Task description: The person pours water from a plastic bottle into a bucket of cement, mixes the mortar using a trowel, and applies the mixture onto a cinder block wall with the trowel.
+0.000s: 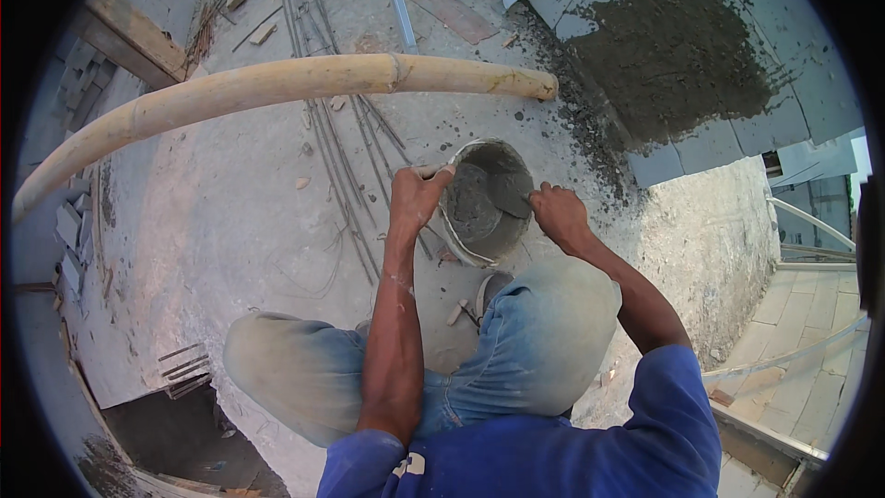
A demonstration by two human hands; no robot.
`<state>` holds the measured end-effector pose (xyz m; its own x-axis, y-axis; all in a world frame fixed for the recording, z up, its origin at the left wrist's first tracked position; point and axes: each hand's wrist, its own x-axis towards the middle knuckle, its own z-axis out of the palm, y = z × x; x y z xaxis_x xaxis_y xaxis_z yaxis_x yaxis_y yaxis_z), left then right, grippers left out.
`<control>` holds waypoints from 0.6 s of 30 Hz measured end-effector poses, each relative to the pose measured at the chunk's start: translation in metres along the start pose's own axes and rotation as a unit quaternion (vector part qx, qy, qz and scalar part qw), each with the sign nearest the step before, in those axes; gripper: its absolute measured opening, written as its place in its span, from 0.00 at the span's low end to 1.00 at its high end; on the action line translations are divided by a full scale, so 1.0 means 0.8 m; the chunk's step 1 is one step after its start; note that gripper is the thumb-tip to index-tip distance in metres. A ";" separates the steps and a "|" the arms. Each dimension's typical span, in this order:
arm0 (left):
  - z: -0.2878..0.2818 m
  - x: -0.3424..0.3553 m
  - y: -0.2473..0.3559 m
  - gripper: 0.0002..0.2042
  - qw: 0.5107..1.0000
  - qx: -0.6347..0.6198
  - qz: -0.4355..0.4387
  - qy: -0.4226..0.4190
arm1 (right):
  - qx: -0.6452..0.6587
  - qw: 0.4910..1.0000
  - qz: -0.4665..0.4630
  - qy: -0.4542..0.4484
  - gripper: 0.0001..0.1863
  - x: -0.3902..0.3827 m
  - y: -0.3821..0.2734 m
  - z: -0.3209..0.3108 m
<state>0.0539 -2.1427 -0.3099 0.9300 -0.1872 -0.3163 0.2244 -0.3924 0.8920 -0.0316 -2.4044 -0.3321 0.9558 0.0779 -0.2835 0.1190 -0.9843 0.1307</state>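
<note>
A bucket [501, 247] with a mortar-crusted rim stands on the floor in front of my knees. Wet grey mortar [472, 206] lies inside it. My left hand [421, 195] is closed on the bucket's left rim, thumb along the edge. On the other side, my right hand [559, 214] is closed at the handle end of a trowel [509, 194]. The trowel's grey, mortar-coated blade is inside the bucket against its right side; the handle is mostly hidden by my fingers.
A bamboo pole [350, 75] crosses beyond the bucket. Long steel bars [329, 143] lie on the floor to its left. Wet mortar [678, 51] covers part of the block wall [710, 149] at far right. A floor opening [180, 433] is at lower left.
</note>
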 end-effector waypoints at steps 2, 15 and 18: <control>0.000 -0.005 0.005 0.19 1.000 0.010 0.019 0.010 | 0.090 0.996 0.013 -0.025 0.17 0.001 -0.009 0.007; -0.062 0.041 -0.110 0.30 0.976 -0.026 -0.116 0.180 | 0.257 0.956 -0.101 0.103 0.19 0.012 -0.021 -0.198; -0.070 0.047 -0.144 0.30 0.968 -0.120 -0.127 0.181 | 0.270 0.911 -0.206 0.233 0.18 0.031 -0.020 -0.286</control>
<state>0.0796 -2.0547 -0.4063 0.8672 0.2329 -0.4402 0.4801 -0.1565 0.8631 0.0514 -2.3507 -0.1241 0.8850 0.3945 0.2474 0.4647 -0.7811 -0.4170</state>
